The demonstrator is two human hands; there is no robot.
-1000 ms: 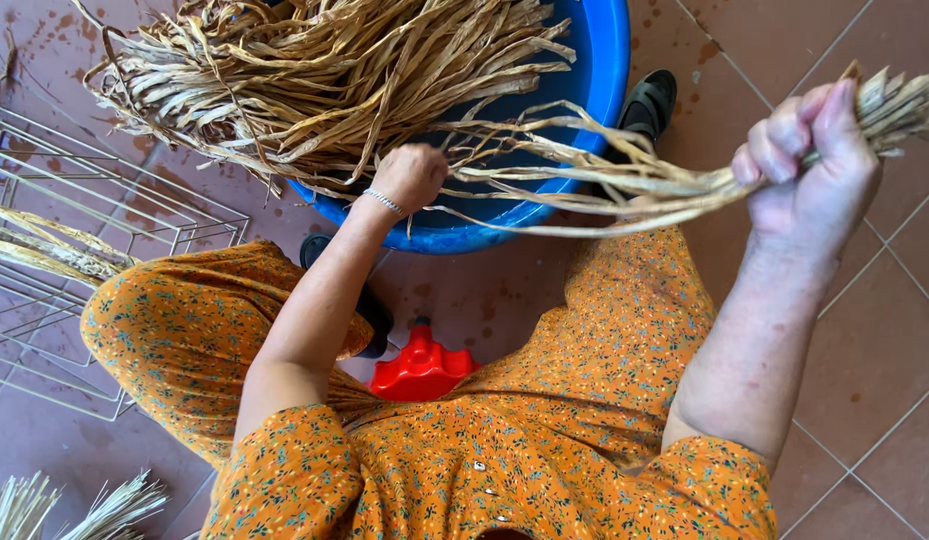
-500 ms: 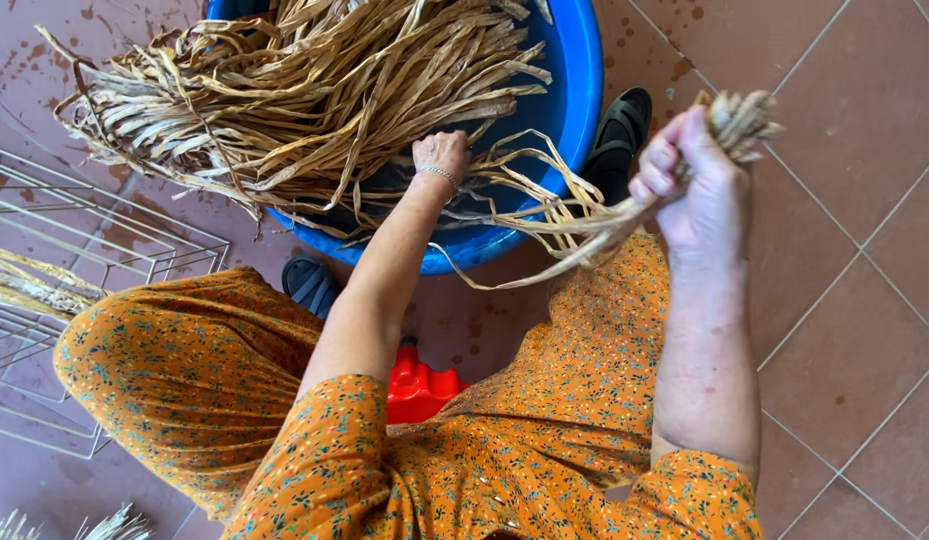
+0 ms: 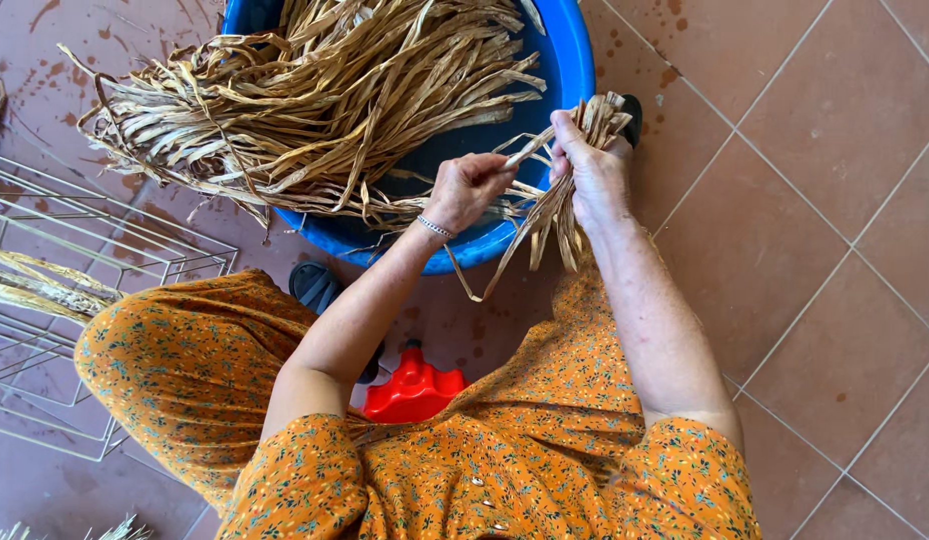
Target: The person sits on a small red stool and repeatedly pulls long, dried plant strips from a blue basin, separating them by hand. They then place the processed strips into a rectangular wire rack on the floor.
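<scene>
Dried fibre strips [image 3: 563, 205], a small tan bundle of them, sit gripped in the right hand [image 3: 593, 175] just over the near rim of the blue tub [image 3: 575, 60], loose ends hanging down toward the lap. The left hand [image 3: 470, 185] is right beside it, fingers pinched on one thin strip pulled off the bundle, so both hands are close together and both closed on fibre. The tub is stuffed with a big pile of strips [image 3: 305, 100] spilling out to the left. Further left there's a wire rack [image 3: 75, 260] on the tiled floor [image 3: 835, 200], and a red plastic thing [image 3: 415, 390] near the knees.
</scene>
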